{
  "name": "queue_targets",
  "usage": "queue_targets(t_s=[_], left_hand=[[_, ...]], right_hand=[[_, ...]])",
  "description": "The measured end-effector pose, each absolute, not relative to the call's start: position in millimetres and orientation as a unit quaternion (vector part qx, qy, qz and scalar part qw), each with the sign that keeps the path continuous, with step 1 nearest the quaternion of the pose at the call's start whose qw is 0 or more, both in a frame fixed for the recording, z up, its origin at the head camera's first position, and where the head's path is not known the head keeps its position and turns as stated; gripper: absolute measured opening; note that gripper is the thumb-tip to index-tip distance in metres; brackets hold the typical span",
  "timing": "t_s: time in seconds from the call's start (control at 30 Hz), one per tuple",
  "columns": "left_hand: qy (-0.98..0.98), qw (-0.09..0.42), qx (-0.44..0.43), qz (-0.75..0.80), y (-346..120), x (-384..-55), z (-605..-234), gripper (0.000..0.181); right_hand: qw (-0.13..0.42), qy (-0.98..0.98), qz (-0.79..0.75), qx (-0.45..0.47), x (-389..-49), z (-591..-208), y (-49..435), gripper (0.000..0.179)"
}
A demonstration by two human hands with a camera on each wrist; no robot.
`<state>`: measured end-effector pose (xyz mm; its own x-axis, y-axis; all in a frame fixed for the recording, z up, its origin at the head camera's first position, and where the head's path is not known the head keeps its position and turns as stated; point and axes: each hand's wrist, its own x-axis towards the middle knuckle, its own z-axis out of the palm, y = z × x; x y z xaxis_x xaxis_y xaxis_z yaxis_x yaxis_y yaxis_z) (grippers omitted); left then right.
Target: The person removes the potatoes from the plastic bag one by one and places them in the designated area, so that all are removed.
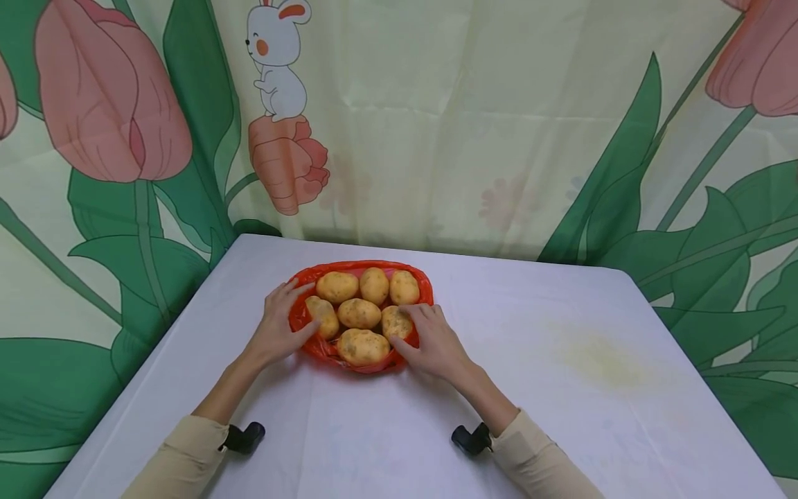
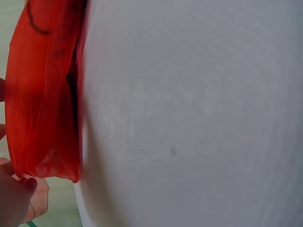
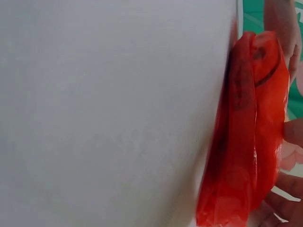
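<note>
A red plastic bag with its sides folded down sits on the white-covered table, several potatoes lying inside it. My left hand holds the bag's left side, its thumb over the rim beside the leftmost potato. On the right side my right hand grips the bag's edge, with fingers and thumb over the rim against the rightmost potato. Both wrist views show the bag's near wall standing up from the cloth, dark print on it, and fingertips at its rim and ends.
The white tablecloth has a faint yellowish stain on the right. A curtain printed with tulips and a rabbit hangs behind the table's far edge. Black wrist cameras sit at both cuffs.
</note>
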<state>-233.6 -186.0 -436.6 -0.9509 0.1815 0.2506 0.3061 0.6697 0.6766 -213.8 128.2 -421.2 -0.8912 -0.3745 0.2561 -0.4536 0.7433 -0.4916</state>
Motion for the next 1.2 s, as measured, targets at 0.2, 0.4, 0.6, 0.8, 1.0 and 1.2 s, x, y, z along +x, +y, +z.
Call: queue_targets(t_s=[0.2, 0.4, 0.6, 0.8, 1.0, 1.2], left_hand=[[-0.919, 0.059, -0.127, -0.368, -187.7, -237.6, -433.5, 0.064], [-0.928, 0.038, -0.121, -0.35, -188.5, -241.5, -431.2, 0.063], [-0.932, 0.023, -0.123, -0.34, -188.2, -242.0, -431.0, 0.064], [-0.934, 0.016, -0.128, -0.334, -187.5, -240.3, -431.5, 0.066], [-0.932, -0.006, -0.13, -0.338, -191.6, -239.1, -428.9, 0.071], [-0.934, -0.021, -0.139, -0.329, -195.5, -240.3, -422.3, 0.072]], right_hand=[[0.026, -0.951, 0.243, 0.19, -220.2, -418.4, 126.9, 0.065], [-0.006, -0.957, 0.232, 0.171, -224.9, -417.2, 127.0, 0.074], [-0.004, -0.954, 0.243, 0.173, -225.3, -420.7, 128.8, 0.074], [0.013, -0.948, 0.269, 0.171, -221.9, -425.4, 129.7, 0.071], [0.028, -0.937, 0.305, 0.166, -217.5, -428.3, 130.3, 0.069], [0.049, -0.922, 0.351, 0.157, -213.6, -427.2, 132.4, 0.071]])
